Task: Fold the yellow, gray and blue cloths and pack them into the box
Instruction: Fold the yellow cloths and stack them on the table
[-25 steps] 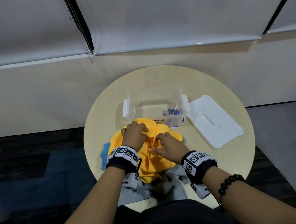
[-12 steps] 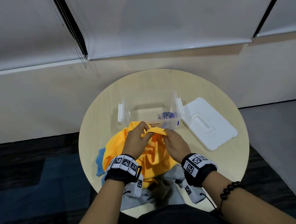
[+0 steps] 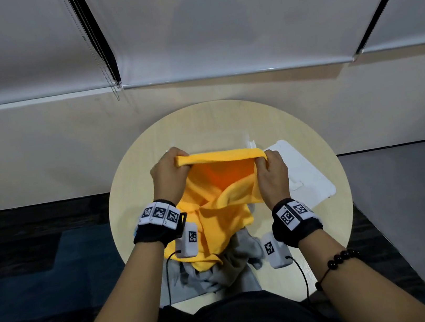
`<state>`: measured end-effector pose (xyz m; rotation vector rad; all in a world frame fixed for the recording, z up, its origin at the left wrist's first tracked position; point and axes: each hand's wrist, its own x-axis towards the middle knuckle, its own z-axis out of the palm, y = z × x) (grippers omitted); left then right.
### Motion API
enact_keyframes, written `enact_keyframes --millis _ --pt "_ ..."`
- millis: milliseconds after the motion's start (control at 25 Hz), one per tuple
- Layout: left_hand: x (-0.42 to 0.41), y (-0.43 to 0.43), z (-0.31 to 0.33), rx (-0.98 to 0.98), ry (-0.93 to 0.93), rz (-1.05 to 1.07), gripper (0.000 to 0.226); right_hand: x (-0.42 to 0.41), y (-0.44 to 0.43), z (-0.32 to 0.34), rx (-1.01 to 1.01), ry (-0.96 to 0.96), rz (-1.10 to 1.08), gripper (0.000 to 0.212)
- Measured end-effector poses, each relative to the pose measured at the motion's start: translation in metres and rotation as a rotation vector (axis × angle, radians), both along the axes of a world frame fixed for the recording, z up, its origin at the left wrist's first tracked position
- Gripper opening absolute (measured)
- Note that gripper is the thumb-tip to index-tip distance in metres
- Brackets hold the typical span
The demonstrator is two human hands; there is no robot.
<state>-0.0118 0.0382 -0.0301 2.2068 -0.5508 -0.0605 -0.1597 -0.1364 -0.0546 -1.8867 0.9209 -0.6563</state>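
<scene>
The yellow cloth (image 3: 221,209) hangs lifted above the round table, its top edge stretched between both hands. My left hand (image 3: 170,174) grips the left corner and my right hand (image 3: 273,176) grips the right corner. Under the cloth's lower end lies the crumpled gray cloth (image 3: 222,272) at the table's near edge. The clear box (image 3: 246,139) stands behind the raised cloth, mostly hidden; only part of its right rim shows. The blue cloth is hidden behind my left wrist and the yellow cloth.
The box's white lid (image 3: 307,174) lies flat on the round wooden table (image 3: 322,144), right of the box. Beyond the table is a beige wall with window blinds above. Dark floor surrounds the table.
Both hands have pinched the yellow cloth's edge, moved apart and lifted it off the pile, so it is stretched in front of the box.
</scene>
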Motion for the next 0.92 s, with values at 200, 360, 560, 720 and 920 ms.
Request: enact_keyframes --millis 200,360,560,720,920 --pt "-0.004 -0.012 0.054 -0.47 0.144 -0.079 0.024 -0.004 -0.004 -0.003 0.003 -0.03 -0.034 0.025" --pt "-0.001 -0.017 0.09 -0.618 0.122 -0.116 0.022 -0.005 -0.011 -0.011 -0.046 0.028 -0.015 0.031" --pt "-0.004 -0.022 0.108 -0.656 0.038 -0.074 0.002 -0.014 -0.008 -0.038 -0.053 0.154 0.099 0.028" --pt "0.001 -0.025 0.117 -0.645 -0.053 -0.037 0.007 -0.019 -0.007 -0.042 0.054 0.208 0.183 0.021" --pt "0.011 -0.02 0.083 -0.336 -0.09 0.037 0.007 -0.017 -0.007 -0.021 0.365 0.252 0.367 0.019"
